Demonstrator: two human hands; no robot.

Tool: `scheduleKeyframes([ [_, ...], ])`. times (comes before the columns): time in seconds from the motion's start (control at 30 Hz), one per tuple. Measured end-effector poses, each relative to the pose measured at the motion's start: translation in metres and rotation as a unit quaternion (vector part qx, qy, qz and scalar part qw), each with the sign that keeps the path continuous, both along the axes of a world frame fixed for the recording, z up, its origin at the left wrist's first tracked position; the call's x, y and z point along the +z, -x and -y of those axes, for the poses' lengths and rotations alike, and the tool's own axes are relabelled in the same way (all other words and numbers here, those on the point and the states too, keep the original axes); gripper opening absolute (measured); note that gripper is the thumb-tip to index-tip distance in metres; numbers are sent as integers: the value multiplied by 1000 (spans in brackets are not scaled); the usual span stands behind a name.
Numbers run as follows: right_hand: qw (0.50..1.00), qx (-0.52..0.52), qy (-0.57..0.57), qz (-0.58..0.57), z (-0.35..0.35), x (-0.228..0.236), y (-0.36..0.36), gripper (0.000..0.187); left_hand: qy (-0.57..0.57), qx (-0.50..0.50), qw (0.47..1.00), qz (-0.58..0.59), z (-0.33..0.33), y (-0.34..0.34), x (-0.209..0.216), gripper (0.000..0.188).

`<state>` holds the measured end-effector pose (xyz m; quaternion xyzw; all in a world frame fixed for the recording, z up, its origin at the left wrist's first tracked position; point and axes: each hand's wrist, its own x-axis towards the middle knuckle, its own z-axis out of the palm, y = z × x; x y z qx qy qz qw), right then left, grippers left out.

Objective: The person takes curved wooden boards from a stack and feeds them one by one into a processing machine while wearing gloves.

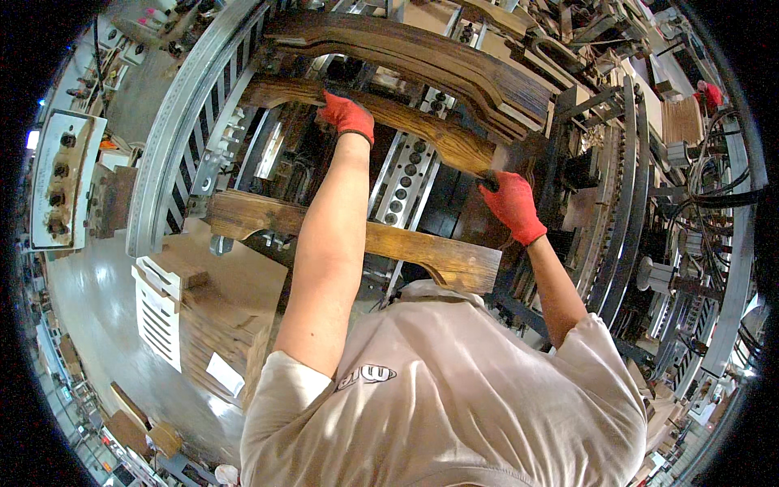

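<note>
Middle board: brown wood-grain piece [414, 122], upper centre of the frame, running on a slant from upper left down toward the right; this is the one being handled.
Left grip: red glove [349, 118], closed on the board's left half, though some of the fingers are hidden so I'm partly going by the pose.
Right grip: other red glove [513, 207], pinching the board's right end, right of centre.
Weight: my guess is moderate, nothing brutal, but long enough that one hand would let it swing.
Stiffness: looks properly rigid, don't expect any flex.
Surface: a bit of sheen on the finish, so maybe slick bare-handed; gloves seem smart.
Fragile bits: probably the corners and the finish, tbh, they'd ding before anything snaps.
Best hold: near both ends, where it's wider, rather than the slimmer curved stretch.
Neighbours: more dark boards [389, 40] above it, another board [438, 252] below, nearer the shirt.
Shirt print: dark logo with lettering on the beige shirt [454, 381], bottom centre, bent by folds.
Board labels: none I can spot.
White sheet: loose paper [225, 375], lower left, no readable writing.
</note>
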<state>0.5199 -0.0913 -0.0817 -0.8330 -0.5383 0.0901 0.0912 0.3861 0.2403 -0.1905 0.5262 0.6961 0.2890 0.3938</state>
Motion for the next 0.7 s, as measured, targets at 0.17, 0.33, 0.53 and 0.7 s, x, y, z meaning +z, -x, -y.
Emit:
scheduleKeyframes([
  [0.17, 1000, 7, -15, -5, 3, -2, -3, 36, 5, 200, 935, 292, 4, -11, 0, 59],
  [0.33, 1000, 4, -7, -6, 3, -13, -9, 33, -21, 230, 920, 318, 5, -14, 3, 62],
  [0.53, 999, 23, -44, 8, 0, -5, -2, 32, -49, 267, 903, 334, 3, -11, 2, 65],
  [0.7, 996, 31, -80, 7, 2, -13, -8, 40, -17, 239, 911, 334, 7, -12, 18, 73],
])
